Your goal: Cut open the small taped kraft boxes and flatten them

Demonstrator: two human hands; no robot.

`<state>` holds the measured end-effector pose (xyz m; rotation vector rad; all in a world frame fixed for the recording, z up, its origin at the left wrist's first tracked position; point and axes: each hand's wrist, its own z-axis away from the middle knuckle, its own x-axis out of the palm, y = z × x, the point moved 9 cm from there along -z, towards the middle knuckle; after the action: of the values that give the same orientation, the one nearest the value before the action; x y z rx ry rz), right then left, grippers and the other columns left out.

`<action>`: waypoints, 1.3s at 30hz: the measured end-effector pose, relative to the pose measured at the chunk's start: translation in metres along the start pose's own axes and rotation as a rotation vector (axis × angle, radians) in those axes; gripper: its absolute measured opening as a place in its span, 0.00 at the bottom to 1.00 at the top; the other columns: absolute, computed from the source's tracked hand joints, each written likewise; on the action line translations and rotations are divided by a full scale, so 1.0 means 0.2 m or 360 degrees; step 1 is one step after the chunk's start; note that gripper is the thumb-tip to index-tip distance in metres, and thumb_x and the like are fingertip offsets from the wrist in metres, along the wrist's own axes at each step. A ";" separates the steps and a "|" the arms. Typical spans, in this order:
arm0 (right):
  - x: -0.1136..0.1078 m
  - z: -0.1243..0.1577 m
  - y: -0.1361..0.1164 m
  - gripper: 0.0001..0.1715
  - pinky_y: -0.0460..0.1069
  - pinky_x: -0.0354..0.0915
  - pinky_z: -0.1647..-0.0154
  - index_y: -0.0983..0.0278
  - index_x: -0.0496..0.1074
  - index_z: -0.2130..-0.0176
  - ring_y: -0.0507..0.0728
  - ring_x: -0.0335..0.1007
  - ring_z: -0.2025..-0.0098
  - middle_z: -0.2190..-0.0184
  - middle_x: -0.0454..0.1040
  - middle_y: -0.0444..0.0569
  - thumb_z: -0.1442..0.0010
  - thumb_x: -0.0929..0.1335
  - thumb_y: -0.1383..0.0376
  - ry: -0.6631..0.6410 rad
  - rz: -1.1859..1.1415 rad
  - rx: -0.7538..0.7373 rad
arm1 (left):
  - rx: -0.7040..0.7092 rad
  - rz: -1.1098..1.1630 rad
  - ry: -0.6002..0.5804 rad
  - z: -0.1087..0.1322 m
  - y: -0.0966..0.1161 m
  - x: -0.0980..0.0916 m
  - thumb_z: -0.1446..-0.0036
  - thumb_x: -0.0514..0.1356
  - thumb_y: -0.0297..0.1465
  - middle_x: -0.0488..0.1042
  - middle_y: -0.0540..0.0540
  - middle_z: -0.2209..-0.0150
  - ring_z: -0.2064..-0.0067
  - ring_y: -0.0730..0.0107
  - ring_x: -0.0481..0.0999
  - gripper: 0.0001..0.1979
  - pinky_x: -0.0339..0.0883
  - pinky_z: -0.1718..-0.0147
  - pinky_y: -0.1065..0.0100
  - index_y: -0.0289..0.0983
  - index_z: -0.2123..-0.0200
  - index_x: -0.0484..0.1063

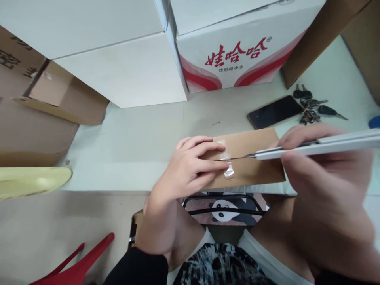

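Observation:
A small brown cardboard box (252, 138) lies along the front edge of the pale table surface. Clear tape (229, 172) crosses its lengthwise seam. My left hand (192, 166) holds the box's left part, two fingers resting on either side of the seam beside the tape. In my right hand (320, 158) is a long white tool (314, 148) with a narrow metal tip; motion blur hides its exact kind. Thumb and fingers pinch it, and its tip meets the seam just right of the tape.
Behind stand large white cartons (127, 71) and a red-and-white water carton (234, 59). A phone (276, 111) and several keys (310, 105) lie at the back right. Brown cartons (68, 91) and a yellow-green object (35, 181) are left. A red object (74, 261) is lower left.

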<state>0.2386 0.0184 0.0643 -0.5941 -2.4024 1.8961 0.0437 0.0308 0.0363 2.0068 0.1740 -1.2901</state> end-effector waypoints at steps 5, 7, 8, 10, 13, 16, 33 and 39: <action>0.07 0.07 0.07 0.04 0.47 0.58 0.77 0.56 0.79 0.73 0.49 0.67 0.77 0.77 0.77 0.38 0.49 0.77 0.63 -0.0110 0.0187 0.0242 | -0.0006 0.0016 0.0038 0.00 0.00 0.00 0.32 0.56 0.33 0.78 0.48 0.41 0.37 0.56 0.69 0.15 0.59 0.41 0.52 0.50 0.51 0.82; 0.07 0.07 0.09 0.04 0.48 0.60 0.75 0.56 0.80 0.73 0.50 0.69 0.76 0.76 0.79 0.38 0.50 0.77 0.61 -0.0129 0.0272 0.0278 | 0.0001 0.0011 0.0045 0.00 0.00 0.00 0.32 0.56 0.34 0.78 0.48 0.41 0.37 0.56 0.69 0.15 0.60 0.41 0.51 0.50 0.51 0.82; 0.07 0.07 0.10 0.05 0.48 0.61 0.73 0.56 0.80 0.73 0.51 0.70 0.75 0.76 0.79 0.39 0.49 0.77 0.59 -0.0129 0.0309 0.0307 | 0.0006 0.0009 0.0045 0.00 0.01 0.00 0.32 0.56 0.34 0.78 0.48 0.41 0.37 0.55 0.69 0.15 0.60 0.41 0.51 0.50 0.51 0.82; 0.07 0.07 0.11 0.06 0.49 0.64 0.71 0.56 0.81 0.73 0.52 0.72 0.74 0.74 0.80 0.40 0.48 0.76 0.57 -0.0151 0.0363 0.0339 | 0.0009 0.0007 0.0040 0.00 0.01 0.00 0.33 0.57 0.33 0.78 0.48 0.41 0.37 0.55 0.68 0.15 0.59 0.41 0.51 0.49 0.51 0.82; 0.10 0.06 0.10 0.09 0.50 0.65 0.71 0.57 0.81 0.72 0.54 0.74 0.73 0.74 0.81 0.42 0.48 0.76 0.55 -0.0251 0.0364 0.0244 | 0.0001 0.0016 0.0039 0.00 0.01 0.00 0.34 0.57 0.33 0.78 0.48 0.41 0.37 0.55 0.69 0.14 0.59 0.41 0.51 0.49 0.52 0.82; 0.12 0.07 0.09 0.09 0.50 0.65 0.70 0.58 0.81 0.72 0.54 0.74 0.73 0.74 0.81 0.43 0.46 0.76 0.56 -0.0269 0.0375 0.0266 | -0.0015 0.0030 0.0042 0.00 0.01 0.00 0.34 0.57 0.32 0.78 0.48 0.42 0.37 0.55 0.69 0.14 0.59 0.41 0.50 0.48 0.53 0.83; 0.11 0.07 0.10 0.04 0.49 0.59 0.78 0.57 0.77 0.65 0.52 0.70 0.76 0.74 0.76 0.42 0.42 0.73 0.61 -0.0300 0.0276 0.0175 | -0.0035 0.0023 0.0035 0.00 0.01 0.00 0.33 0.56 0.33 0.78 0.49 0.42 0.37 0.56 0.69 0.15 0.60 0.41 0.52 0.48 0.52 0.83; 0.12 0.06 0.10 0.04 0.49 0.58 0.83 0.55 0.76 0.63 0.54 0.70 0.78 0.75 0.77 0.43 0.39 0.72 0.59 -0.0411 0.0242 0.0069 | -0.0030 0.0041 0.0053 0.00 0.01 -0.01 0.33 0.56 0.34 0.79 0.49 0.43 0.38 0.56 0.70 0.14 0.60 0.41 0.52 0.48 0.53 0.83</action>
<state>0.2185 0.0193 0.0366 -0.5766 -2.5228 2.2063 0.0444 0.0303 0.0384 2.0090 0.1749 -1.2355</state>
